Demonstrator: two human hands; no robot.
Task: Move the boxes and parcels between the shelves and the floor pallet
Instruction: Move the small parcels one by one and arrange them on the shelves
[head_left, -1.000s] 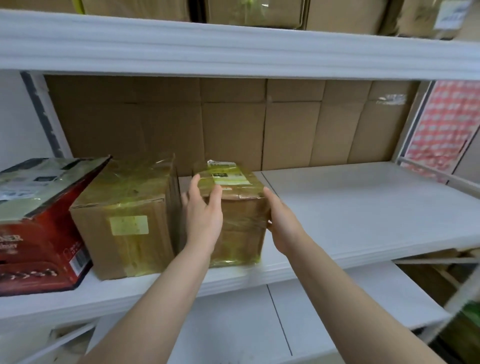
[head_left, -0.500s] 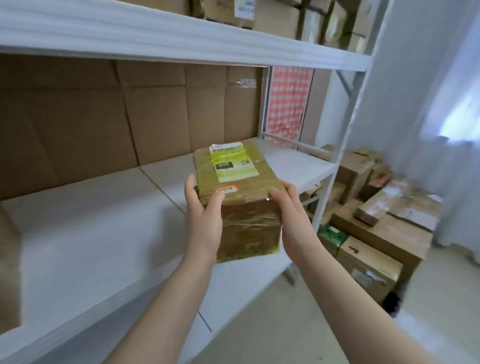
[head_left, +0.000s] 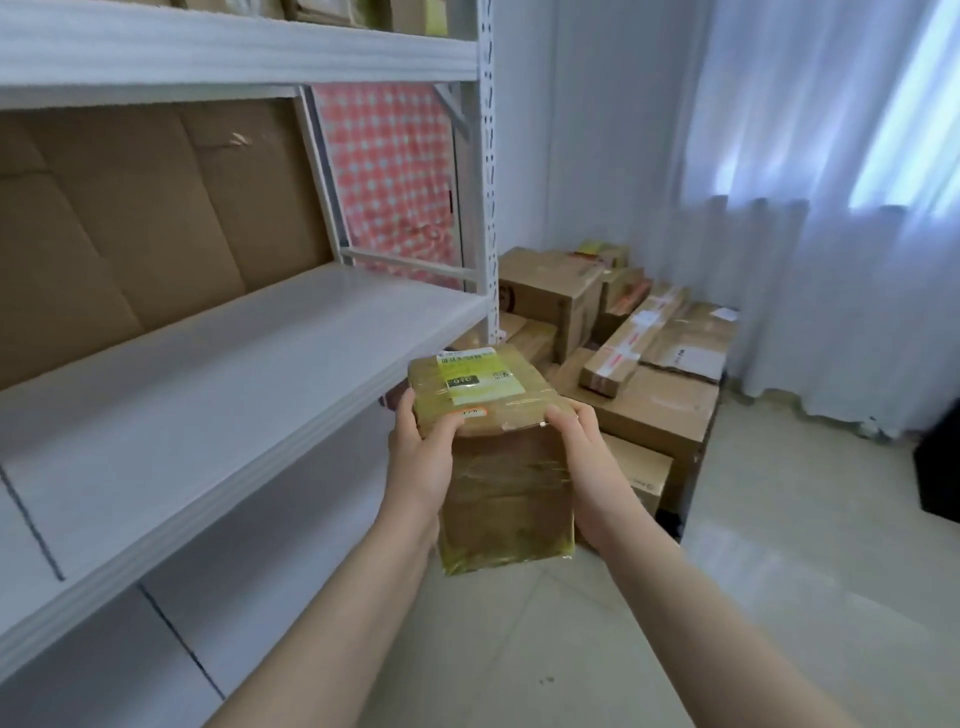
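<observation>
A small cardboard box (head_left: 498, 488) wrapped in yellowish tape, with a green-white label on top, hangs in the air just off the front right corner of the white shelf (head_left: 218, 395). My left hand (head_left: 418, 462) grips its left side, thumb over the top edge. My right hand (head_left: 592, 467) grips its right side the same way. Beyond the box, a pile of cardboard boxes and parcels (head_left: 644, 374) sits on the floor by the shelf's right post.
The shelf's white perforated upright post (head_left: 487, 171) stands just behind the box. Brown cardboard lines the shelf's back. A red checked panel (head_left: 395, 182) sits behind the frame. White curtains (head_left: 810, 208) hang on the right; a dark object (head_left: 940, 467) is at the right edge. Pale tiled floor lies below.
The box has come off the shelf and moved right, past the shelf's front edge, held in both hands. The view has swung right toward the floor pile.
</observation>
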